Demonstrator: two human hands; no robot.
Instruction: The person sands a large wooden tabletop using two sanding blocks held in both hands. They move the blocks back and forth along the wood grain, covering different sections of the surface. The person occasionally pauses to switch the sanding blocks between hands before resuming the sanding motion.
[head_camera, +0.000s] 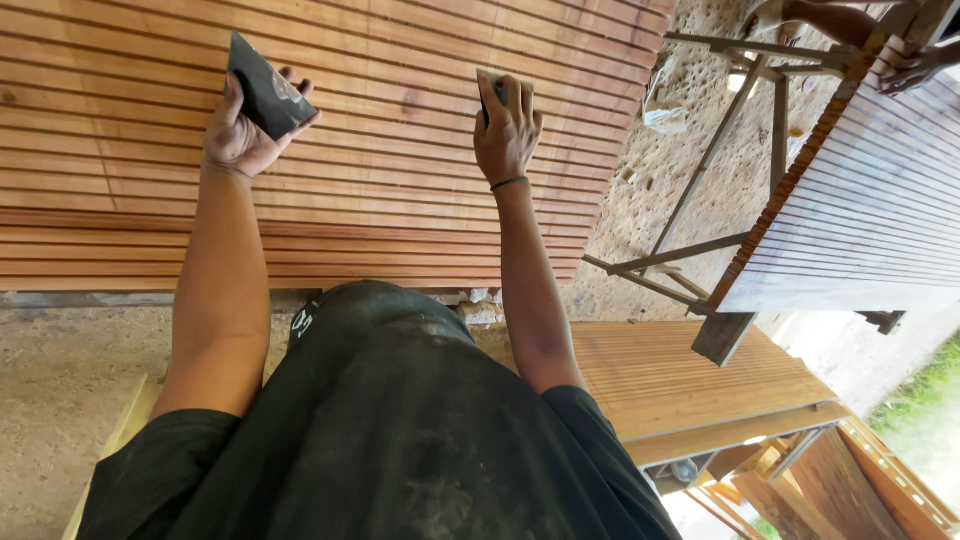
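Your dark shirt (390, 430) fills the near view, both arms reaching out to the grooved wooden panel (400, 190). Your left hand (240, 135) curls its fingers round a dark sheet of sandpaper (265, 88), lifted at the panel's left. Your right hand (507, 135) grips a small sanding pad (497, 82), pressed flat on the slats. Far right, another person's hand (912, 68) rests on a second panel (870, 210).
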